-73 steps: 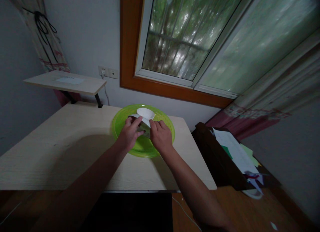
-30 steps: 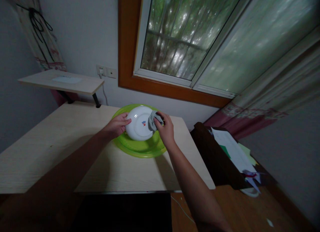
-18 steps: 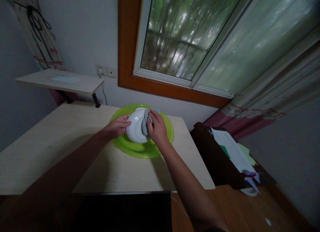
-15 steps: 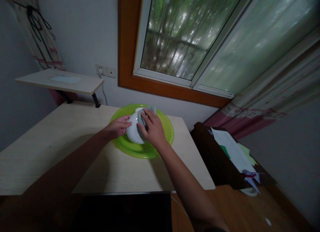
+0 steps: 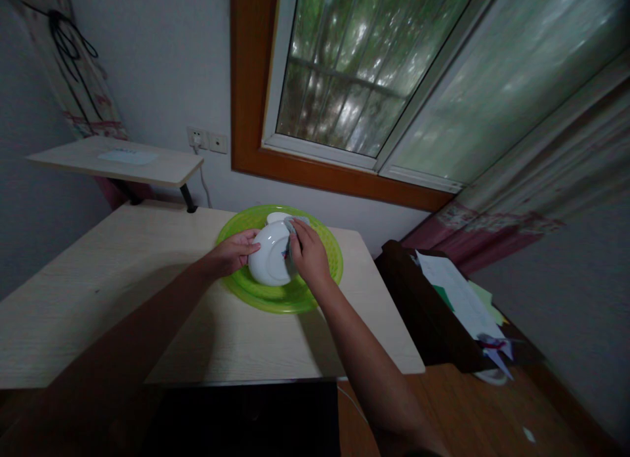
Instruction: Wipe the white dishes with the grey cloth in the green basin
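Pinched at its left rim, a white bowl (image 5: 270, 257) is in my left hand (image 5: 237, 252), tilted with its underside towards me. My right hand (image 5: 310, 252) grips a grey cloth (image 5: 290, 226) against the bowl's right side; part of the cloth is hidden under the fingers. Both are over a round lime-green plastic basket (image 5: 275, 304). Behind the bowl, another white dish (image 5: 277, 217) shows only its edge in the basket.
The basket stands on a pale wooden table (image 5: 187, 332). A raised shelf (image 5: 167, 171) with a paper on it rises at the back left. Right of the table is a dark brown box-like piece of furniture (image 5: 418, 312) with papers. A window (image 5: 344, 102) is behind.
My right hand has slid to the right across the bowl with the cloth, uncovering more of the bowl's underside. My left hand keeps its hold on the rim.
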A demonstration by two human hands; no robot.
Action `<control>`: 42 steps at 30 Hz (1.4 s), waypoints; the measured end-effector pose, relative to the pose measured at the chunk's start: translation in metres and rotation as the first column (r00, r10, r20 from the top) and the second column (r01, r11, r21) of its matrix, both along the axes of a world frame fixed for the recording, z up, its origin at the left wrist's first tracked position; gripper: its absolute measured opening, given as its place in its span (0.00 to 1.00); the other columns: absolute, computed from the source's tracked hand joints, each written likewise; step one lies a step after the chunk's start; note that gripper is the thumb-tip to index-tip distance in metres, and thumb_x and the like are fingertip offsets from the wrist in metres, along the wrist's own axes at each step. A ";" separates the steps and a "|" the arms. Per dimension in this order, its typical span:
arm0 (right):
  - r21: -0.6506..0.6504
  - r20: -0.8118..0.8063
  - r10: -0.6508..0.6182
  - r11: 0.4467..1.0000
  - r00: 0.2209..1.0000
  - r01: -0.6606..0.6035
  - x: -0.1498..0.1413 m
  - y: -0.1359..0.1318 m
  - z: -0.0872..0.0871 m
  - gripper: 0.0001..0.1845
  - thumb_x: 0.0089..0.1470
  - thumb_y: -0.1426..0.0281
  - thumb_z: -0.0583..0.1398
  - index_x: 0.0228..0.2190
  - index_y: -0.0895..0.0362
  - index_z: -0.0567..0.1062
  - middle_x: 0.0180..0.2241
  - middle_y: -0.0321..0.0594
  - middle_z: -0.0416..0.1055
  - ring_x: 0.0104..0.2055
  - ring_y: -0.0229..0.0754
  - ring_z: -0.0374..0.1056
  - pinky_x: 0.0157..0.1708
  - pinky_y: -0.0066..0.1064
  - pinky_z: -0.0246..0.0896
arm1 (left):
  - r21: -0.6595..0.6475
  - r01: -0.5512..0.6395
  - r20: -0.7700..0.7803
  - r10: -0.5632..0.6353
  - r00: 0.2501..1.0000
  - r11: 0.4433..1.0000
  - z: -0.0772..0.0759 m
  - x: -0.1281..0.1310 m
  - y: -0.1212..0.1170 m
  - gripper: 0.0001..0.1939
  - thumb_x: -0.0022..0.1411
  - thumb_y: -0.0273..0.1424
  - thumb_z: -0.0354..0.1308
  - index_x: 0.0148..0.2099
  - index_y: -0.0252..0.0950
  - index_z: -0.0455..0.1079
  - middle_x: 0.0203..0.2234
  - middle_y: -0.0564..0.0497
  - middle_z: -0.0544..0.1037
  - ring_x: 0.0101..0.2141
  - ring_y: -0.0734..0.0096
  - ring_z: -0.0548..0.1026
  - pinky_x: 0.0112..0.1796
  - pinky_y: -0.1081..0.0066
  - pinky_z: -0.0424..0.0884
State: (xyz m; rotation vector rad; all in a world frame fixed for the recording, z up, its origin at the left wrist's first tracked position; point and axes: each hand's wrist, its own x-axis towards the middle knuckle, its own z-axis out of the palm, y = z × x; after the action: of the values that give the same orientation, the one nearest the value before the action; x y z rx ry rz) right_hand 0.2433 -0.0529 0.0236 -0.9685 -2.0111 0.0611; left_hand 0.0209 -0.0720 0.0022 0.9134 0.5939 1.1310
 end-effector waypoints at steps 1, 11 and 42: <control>-0.009 -0.014 -0.008 1.000 1.000 0.008 0.001 0.000 -0.001 0.21 0.68 0.68 0.51 0.58 0.56 0.73 0.59 0.48 0.71 0.62 0.47 0.66 0.65 0.47 0.59 | 0.008 0.008 -0.004 -0.008 1.000 1.000 -0.001 0.000 0.001 0.23 0.50 0.28 0.72 0.48 0.30 0.73 0.40 0.41 0.82 0.36 0.63 0.81 0.39 0.70 0.74; 0.098 0.213 0.144 0.981 0.966 -0.168 -0.016 -0.018 0.010 0.23 0.67 0.69 0.53 0.61 0.55 0.70 0.62 0.47 0.67 0.69 0.50 0.57 0.68 0.52 0.55 | 0.056 0.055 -0.004 -0.055 0.998 0.997 -0.002 0.002 -0.001 0.21 0.51 0.28 0.72 0.48 0.32 0.74 0.40 0.43 0.82 0.36 0.66 0.80 0.40 0.70 0.73; 0.075 0.180 0.109 0.989 0.978 -0.124 -0.016 -0.021 0.013 0.22 0.68 0.70 0.51 0.60 0.57 0.70 0.63 0.46 0.66 0.70 0.48 0.55 0.69 0.49 0.53 | 0.039 0.026 -0.061 -0.024 0.998 0.999 0.003 0.002 -0.003 0.22 0.48 0.30 0.74 0.45 0.33 0.73 0.39 0.45 0.82 0.35 0.66 0.79 0.38 0.71 0.73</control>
State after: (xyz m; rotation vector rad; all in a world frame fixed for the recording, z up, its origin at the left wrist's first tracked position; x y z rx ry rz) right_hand 0.2270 -0.0740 0.0368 -0.8252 -2.2125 -0.0485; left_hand 0.0228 -0.0748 0.0056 0.9891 0.6097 1.0990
